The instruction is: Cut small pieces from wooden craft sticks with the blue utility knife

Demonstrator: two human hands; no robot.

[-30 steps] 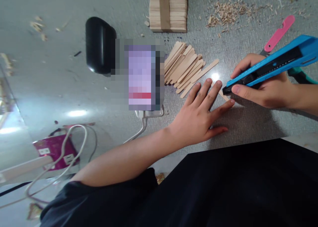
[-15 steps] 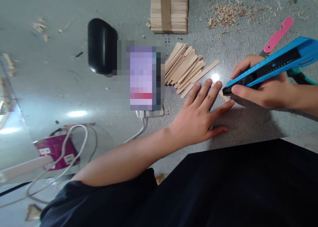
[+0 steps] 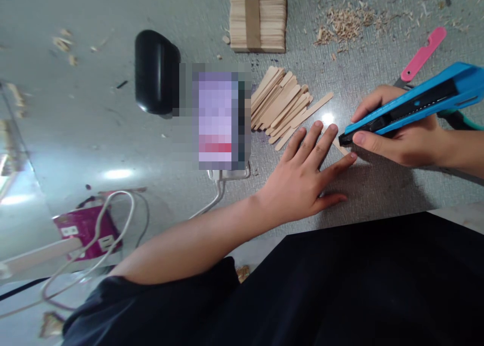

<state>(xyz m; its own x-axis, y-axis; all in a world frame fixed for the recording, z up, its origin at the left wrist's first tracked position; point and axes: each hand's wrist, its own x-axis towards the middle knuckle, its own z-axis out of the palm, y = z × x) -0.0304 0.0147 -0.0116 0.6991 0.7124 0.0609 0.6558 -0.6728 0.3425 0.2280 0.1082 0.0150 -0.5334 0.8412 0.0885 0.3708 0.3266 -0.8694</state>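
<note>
My left hand (image 3: 300, 172) lies flat on the table with its fingers spread. Its fingertips rest on or beside a wooden craft stick (image 3: 341, 148), most of which they hide. In my right hand (image 3: 410, 139) is a blue utility knife (image 3: 419, 100), held between thumb and fingers. The knife's dark tip is at the stick, just right of my left fingers; I cannot make out the blade. Just beyond my left fingertips lies a loose pile of craft sticks (image 3: 282, 104).
A banded bundle of sticks (image 3: 272, 18) and wood shavings (image 3: 346, 24) lie farther back. A pink-handled knife (image 3: 425, 53) and a green-black handle (image 3: 456, 118) are near my right hand. Leftward are a blurred phone-like device (image 3: 215, 114), black case (image 3: 156, 71), white cable (image 3: 132, 205) and purple packet (image 3: 91, 230).
The rear end of the utility knife has dipped slightly while its tip stays at the stick. My left hand has not moved.
</note>
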